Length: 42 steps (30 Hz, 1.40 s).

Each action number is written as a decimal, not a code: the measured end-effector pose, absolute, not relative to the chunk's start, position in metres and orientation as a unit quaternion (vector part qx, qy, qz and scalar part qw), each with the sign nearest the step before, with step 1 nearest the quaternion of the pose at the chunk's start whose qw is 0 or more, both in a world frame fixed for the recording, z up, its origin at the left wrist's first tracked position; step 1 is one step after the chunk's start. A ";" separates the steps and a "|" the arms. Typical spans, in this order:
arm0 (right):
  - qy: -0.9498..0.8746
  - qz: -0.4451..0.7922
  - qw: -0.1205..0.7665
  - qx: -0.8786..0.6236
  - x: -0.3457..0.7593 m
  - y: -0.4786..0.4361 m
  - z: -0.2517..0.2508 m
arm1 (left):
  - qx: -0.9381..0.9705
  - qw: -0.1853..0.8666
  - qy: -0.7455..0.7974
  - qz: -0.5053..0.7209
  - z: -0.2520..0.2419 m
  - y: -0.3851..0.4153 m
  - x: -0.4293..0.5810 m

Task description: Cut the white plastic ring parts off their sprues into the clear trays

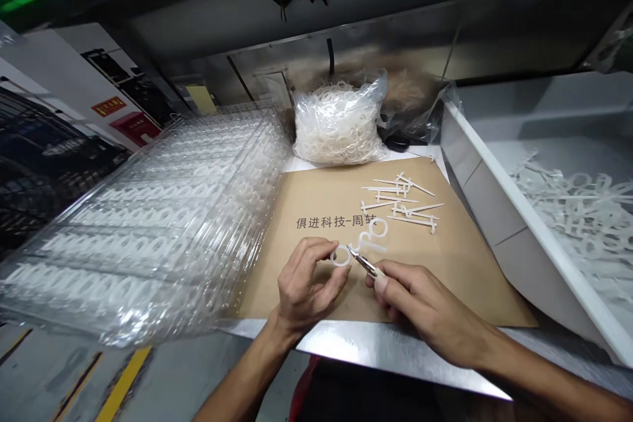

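Left hand [306,280] low at centre, fingers [324,252] pinched together on a white plastic ring [340,255]. Right hand [425,300] at 4 o'clock from that ring, fingers [378,282] clamped on slim metal tweezers [364,262], tips touching the ring's edge. Beneath both hands, a kraft paper sheet [277,283] printed with Chinese characters [329,222], lying on a stainless steel surface [386,349]. At 1 o'clock from the ring, loose white plastic runners [400,201]; at 12 o'clock, a clear bag of white rings [339,125]; at 9 o'clock, stacked clear trays of white pieces [148,224]; at 2 o'clock, a white bin of plastic pieces [475,165].
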State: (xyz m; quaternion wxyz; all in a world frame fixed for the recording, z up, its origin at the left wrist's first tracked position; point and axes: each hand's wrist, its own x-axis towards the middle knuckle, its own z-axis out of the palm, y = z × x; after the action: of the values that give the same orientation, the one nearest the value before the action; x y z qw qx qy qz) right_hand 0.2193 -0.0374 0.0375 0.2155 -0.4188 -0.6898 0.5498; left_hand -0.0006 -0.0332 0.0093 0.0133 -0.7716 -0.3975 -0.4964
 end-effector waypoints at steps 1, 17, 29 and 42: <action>-0.690 0.548 0.214 -0.421 0.219 -0.037 0.038 | -0.771 0.011 -0.399 -0.496 0.009 -0.033 -0.001; -0.680 0.567 0.205 -0.418 0.219 -0.038 0.037 | -0.770 0.005 -0.406 -0.493 0.012 -0.034 0.001; -0.679 0.572 0.194 -0.419 0.220 -0.039 0.037 | -0.770 0.000 -0.404 -0.493 0.011 -0.033 0.000; -0.701 0.546 0.183 -0.421 0.219 -0.041 0.041 | -0.776 -0.015 -0.400 -0.487 0.011 -0.033 0.001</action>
State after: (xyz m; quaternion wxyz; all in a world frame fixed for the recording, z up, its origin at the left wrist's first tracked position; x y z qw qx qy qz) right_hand 0.2187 -0.0409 0.0413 0.1829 -0.4210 -0.7011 0.5457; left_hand 0.0006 -0.0332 0.0106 -0.0152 -0.7764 -0.4003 -0.4865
